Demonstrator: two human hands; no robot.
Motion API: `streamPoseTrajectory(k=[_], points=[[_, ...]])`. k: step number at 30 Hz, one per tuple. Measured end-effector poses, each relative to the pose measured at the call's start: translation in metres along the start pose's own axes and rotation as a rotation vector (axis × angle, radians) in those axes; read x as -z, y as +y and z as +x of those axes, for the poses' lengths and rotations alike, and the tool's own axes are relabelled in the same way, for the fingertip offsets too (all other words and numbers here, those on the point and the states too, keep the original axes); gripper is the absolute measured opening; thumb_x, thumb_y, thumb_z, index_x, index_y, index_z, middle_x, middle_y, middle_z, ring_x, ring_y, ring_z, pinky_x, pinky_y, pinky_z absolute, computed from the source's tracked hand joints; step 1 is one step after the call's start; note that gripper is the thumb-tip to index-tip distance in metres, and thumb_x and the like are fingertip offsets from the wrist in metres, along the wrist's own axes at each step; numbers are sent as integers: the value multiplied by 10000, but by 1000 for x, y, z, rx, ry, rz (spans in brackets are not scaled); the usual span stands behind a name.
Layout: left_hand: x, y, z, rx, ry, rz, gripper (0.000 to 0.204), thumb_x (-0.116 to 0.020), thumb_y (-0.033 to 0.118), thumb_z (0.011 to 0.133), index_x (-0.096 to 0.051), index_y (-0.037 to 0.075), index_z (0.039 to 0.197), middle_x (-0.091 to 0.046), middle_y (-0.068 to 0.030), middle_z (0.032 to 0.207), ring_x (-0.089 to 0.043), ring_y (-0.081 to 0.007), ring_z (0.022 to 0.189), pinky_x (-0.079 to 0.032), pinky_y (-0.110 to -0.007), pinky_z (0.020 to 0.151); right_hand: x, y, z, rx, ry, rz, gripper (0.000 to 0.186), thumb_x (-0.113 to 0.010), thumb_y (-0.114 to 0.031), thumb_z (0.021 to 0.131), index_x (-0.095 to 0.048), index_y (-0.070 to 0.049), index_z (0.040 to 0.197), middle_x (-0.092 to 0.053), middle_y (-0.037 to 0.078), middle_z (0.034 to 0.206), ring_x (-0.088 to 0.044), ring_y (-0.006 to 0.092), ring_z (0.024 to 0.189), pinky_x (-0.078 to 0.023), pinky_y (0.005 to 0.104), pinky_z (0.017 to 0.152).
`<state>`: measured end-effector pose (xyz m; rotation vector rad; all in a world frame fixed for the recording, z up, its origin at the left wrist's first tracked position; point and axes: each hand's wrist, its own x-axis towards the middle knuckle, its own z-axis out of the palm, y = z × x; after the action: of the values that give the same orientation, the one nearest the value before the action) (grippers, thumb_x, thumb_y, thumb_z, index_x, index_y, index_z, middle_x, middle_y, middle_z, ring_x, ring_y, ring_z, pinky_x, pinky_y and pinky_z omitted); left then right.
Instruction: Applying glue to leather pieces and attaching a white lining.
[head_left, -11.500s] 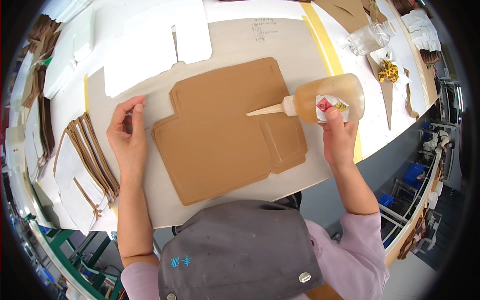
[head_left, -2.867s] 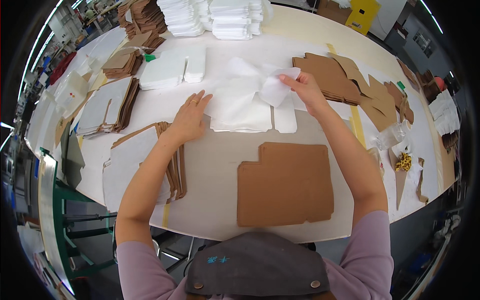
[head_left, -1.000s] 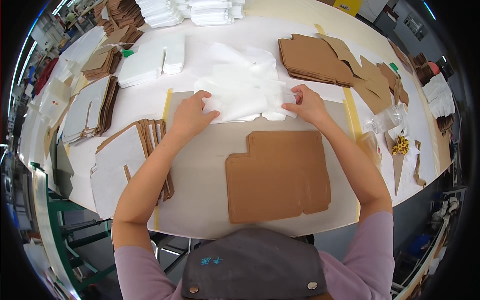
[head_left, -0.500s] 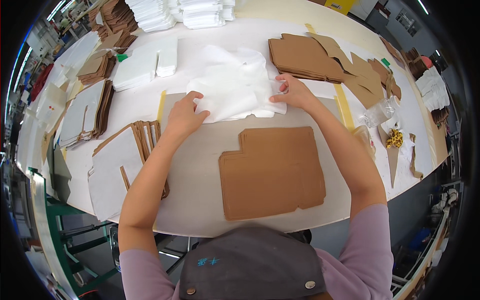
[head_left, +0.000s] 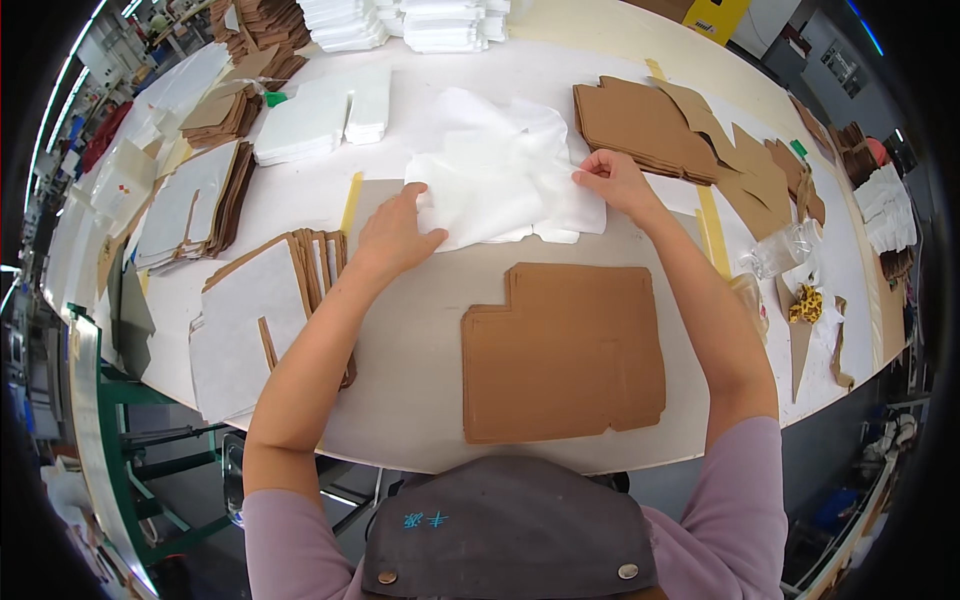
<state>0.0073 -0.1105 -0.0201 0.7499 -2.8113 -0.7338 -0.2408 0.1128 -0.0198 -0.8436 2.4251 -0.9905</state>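
A flat brown cardboard blank [head_left: 562, 350] lies on the white table [head_left: 420, 400] right in front of me. Beyond it sits a loose pile of thin white sheets [head_left: 500, 170]. My left hand [head_left: 395, 235] pinches the left edge of the top white sheet. My right hand [head_left: 612, 180] grips that sheet's right edge, fingers closed on it. Both hands are just past the far edge of the cardboard blank.
Stacks of brown cardboard blanks [head_left: 640, 125] lie at the back right, fanned brown-and-white pieces [head_left: 270, 300] at the left. White folded stacks [head_left: 320, 115] sit at the back left. A clear glue bottle [head_left: 750, 300] and small patterned bits [head_left: 805, 305] lie at the right edge.
Earlier my right hand held a glue bottle over the cardboard blank. Since then both hands have reached to the white sheets and taken hold of the top one, drawing it slightly toward me.
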Motion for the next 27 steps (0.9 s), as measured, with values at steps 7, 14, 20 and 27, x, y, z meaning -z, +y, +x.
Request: streamPoseTrajectory(k=[7, 14, 20, 27], points=[[14, 9, 21, 116, -149, 60, 736, -783, 422, 698, -498, 65, 1275, -567, -149, 1174, -563, -274, 1109, -467, -383, 921, 5, -17, -36, -267, -10, 297, 603, -744, -250, 824, -476, -91, 1341, -665, 42, 903, -578, 99, 842, -459, 253, 729], [23, 12, 32, 106, -242, 241, 562, -813, 485, 635, -662, 2, 880, -622, -149, 970, -588, -279, 1011, -495, -369, 819, -7, -6, -60, 137, -62, 319, 647, -639, -41, 831, -413, -155, 1426, -603, -2, 797, -506, 66, 695, -426, 227, 636], [7, 8, 18, 27, -97, 51, 433, -813, 354, 672, -633, -6, 833, -611, -125, 802, -584, -243, 741, -474, -353, 633, 1, 4, -56, 0, -148, 314, 342, -621, -72, 863, -643, -105, 1202, -625, -32, 905, -481, 43, 728, -408, 205, 660], [14, 28, -4, 147, -17, -700, 585, -710, 126, 822, -482, 58, 1357, -627, -31, 819, -515, -59, 693, -392, -205, 573, 7, -4, -70, 21, 31, 243, 201, -646, -124, 869, -707, -71, 1053, -563, -79, 794, -356, 30, 664, -308, 189, 586]])
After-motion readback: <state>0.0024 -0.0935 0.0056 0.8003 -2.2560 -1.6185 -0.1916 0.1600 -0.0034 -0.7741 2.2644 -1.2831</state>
